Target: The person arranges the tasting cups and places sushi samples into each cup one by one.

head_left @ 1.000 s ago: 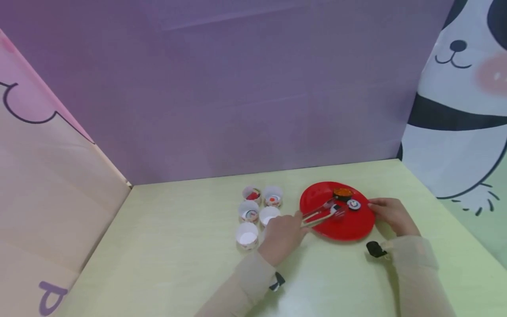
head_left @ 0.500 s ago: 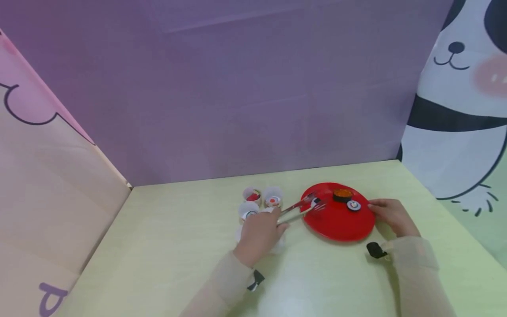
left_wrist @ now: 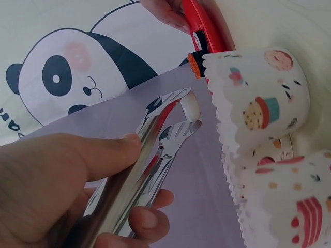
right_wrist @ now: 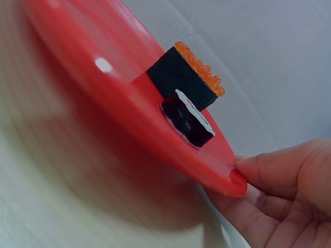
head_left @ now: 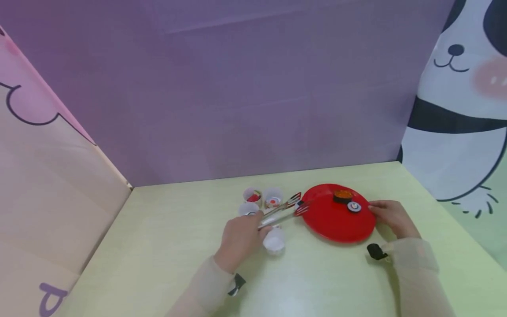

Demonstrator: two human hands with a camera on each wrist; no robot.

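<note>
My left hand (head_left: 239,240) grips metal serving tongs (left_wrist: 135,186), their slotted tips by the left rim of the red plate (head_left: 336,226). Between the tips sits a small white-and-black sushi roll piece (head_left: 299,204), mostly covered by the metal; its white side (left_wrist: 190,107) shows in the left wrist view. With thumb and fingers, my right hand (head_left: 394,218) pinches the plate's right rim. On the plate are a toy sushi topped with orange roe (right_wrist: 186,77) and a round sushi roll slice (right_wrist: 187,120).
Several white paper cups with printed patterns stand left of the plate, such as an upright cup (head_left: 274,241) and a cup with something red inside (head_left: 252,197). My left hand and the tongs hide part of the group. A purple backdrop (head_left: 237,110) rises behind the table (head_left: 166,246).
My left hand has moved left with the tongs and the sushi roll piece, from over the plate's middle to its left rim. My right hand keeps its hold on the plate.
</note>
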